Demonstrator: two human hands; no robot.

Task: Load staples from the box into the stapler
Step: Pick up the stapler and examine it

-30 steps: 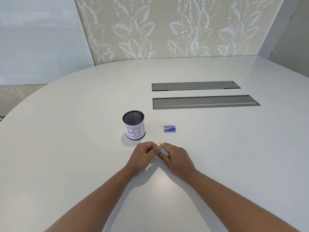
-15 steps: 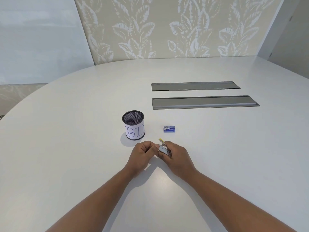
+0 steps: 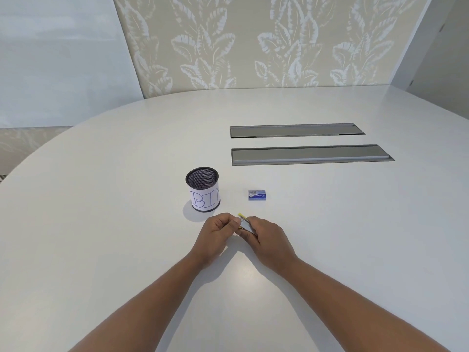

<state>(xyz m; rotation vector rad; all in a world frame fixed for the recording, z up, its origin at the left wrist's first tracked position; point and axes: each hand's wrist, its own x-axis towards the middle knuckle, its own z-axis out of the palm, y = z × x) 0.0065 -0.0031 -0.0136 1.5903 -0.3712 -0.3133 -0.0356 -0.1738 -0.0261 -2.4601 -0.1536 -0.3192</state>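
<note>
A small silver stapler with a yellow tip sits between both hands, just above the white table. My right hand is wrapped around its body from the right. My left hand pinches its near left end with thumb and fingertips. Most of the stapler is hidden by the fingers. The small blue staple box lies closed on the table, a short way beyond the hands and slightly to the right, untouched.
A black mesh cup with a paper label reading "BIN" stands left of the staple box. Two long grey cable hatches lie flush in the table farther back. A leaf-patterned wall rises behind the table.
Both hands hold the stapler in nearly the same place. The fingers shifted slightly on it and the yellow tip shows a bit more.
</note>
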